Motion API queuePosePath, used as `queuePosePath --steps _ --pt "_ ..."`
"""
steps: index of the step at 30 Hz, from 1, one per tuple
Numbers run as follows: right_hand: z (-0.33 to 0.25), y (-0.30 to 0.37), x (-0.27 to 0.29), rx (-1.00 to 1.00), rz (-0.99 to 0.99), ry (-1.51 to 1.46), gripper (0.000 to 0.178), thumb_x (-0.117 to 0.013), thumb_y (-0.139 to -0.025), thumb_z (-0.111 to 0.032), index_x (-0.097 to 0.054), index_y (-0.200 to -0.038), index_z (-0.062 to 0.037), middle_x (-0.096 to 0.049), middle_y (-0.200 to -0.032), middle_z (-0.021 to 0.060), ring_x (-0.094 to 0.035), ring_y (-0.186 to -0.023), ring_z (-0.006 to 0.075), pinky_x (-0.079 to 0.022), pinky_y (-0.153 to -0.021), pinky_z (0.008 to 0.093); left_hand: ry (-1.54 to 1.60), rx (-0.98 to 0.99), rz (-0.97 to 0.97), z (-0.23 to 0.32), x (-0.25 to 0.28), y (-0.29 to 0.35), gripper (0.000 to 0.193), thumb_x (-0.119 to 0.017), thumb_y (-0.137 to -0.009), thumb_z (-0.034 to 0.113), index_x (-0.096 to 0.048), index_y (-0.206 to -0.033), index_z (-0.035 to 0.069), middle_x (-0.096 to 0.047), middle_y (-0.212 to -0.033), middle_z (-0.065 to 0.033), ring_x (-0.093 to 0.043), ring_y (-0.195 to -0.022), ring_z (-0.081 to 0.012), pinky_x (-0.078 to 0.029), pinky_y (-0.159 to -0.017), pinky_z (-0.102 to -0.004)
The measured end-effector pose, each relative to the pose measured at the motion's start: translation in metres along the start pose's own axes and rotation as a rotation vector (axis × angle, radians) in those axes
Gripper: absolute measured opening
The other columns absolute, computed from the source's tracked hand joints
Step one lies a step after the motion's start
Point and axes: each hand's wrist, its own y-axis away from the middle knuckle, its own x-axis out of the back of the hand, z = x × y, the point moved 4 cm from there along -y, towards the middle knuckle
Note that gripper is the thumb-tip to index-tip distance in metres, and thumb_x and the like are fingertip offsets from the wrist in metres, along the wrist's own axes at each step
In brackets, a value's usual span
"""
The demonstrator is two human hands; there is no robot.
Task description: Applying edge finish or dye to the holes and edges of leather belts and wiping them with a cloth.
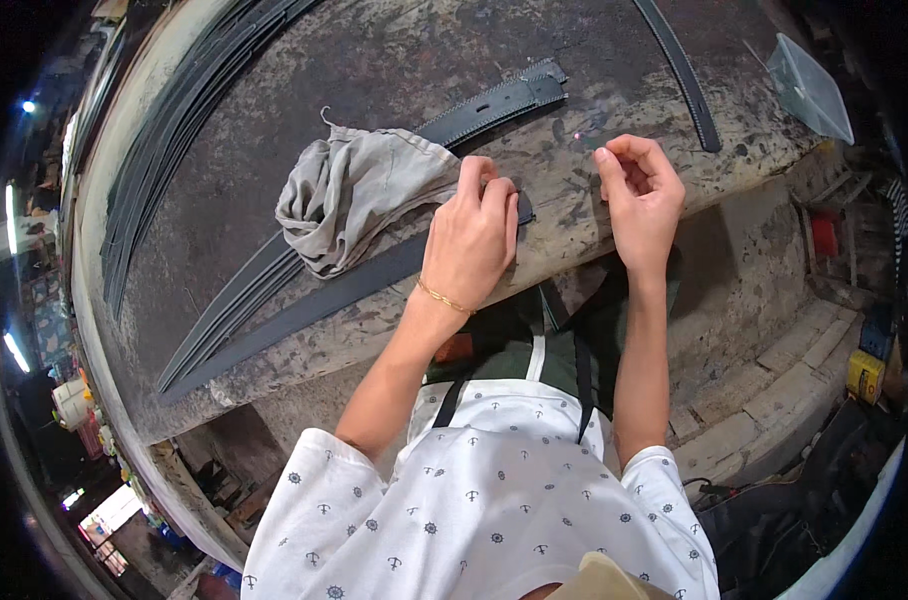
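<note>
My left hand (469,235), with a thin gold bracelet at the wrist, is curled above a flat dark strap (374,265) along the table's near edge. The strap's end shows beyond my fingers; whether they touch it I cannot tell. What those fingertips hold, if anything, is hidden. Right beside that hand lies a crumpled grey cloth (359,195), on top of a stack of dark belt straps (499,105) with stitched, slotted ends. My right hand (642,205) is raised over the near edge, thumb and forefinger pinched together. Anything between them is too small to name.
The straps rest on a worn, stained table (614,60). A large bundle of dark straps (179,125) curves along its left side. Another strap (684,75) lies at the far right, near a clear plastic container (812,88) at the corner. A yellow box (864,376) stands lower right.
</note>
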Motion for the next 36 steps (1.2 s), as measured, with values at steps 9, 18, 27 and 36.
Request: queuePosePath --steps 9,18,27,36 --pt "-0.009 0.011 -0.012 -0.029 -0.127 0.104 0.008 -0.067 -0.093 0.001 -0.068 -0.099 0.004 -0.065 -0.084 -0.0001 -0.055 -0.071 0.0027 -0.046 -0.063 0.0202 0.041 0.091 0.002 -0.003 -0.001 0.004 0.011 -0.069 -0.088 0.003 -0.063 -0.097 0.001 -0.057 -0.108 -0.014 -0.066 -0.071 -0.0317 -0.053 -0.06 -0.0412" --pt "-0.006 0.016 0.002 -0.083 -0.133 -0.001 0.008 -0.066 -0.093 0.004 -0.067 -0.102 0.0031 -0.063 -0.09 -0.0022 -0.053 -0.076 0.0019 -0.043 -0.063 0.0175 0.138 0.147 0.081 0.009 0.005 0.02 0.024 -0.079 -0.078 0.002 -0.067 -0.098 0.001 -0.059 -0.102 -0.0138 -0.064 -0.078 -0.0288 -0.053 -0.067 -0.0356" --pt "-0.003 0.012 -0.001 -0.032 -0.171 -0.018 0.009 -0.068 -0.094 0.003 -0.068 -0.103 0.0031 -0.063 -0.09 -0.0016 -0.054 -0.079 0.0029 -0.044 -0.067 0.0186 -0.026 0.208 0.194 0.027 -0.011 0.018 0.018 -0.081 -0.074 0.003 -0.069 -0.088 0.003 -0.063 -0.094 -0.009 -0.06 -0.08 -0.0278 -0.051 -0.07 -0.0383" --pt "-0.004 0.012 -0.005 -0.046 -0.2 0.025 0.009 -0.067 -0.094 0.0 -0.069 -0.103 0.0017 -0.063 -0.088 -0.0031 -0.053 -0.077 0.0017 -0.044 -0.066 0.0181 -0.015 0.126 0.216 0.02 -0.002 0.021 0.012 -0.074 -0.078 0.0 -0.069 -0.089 0.002 -0.064 -0.095 -0.0118 -0.063 -0.083 -0.031 -0.053 -0.073 -0.0395"
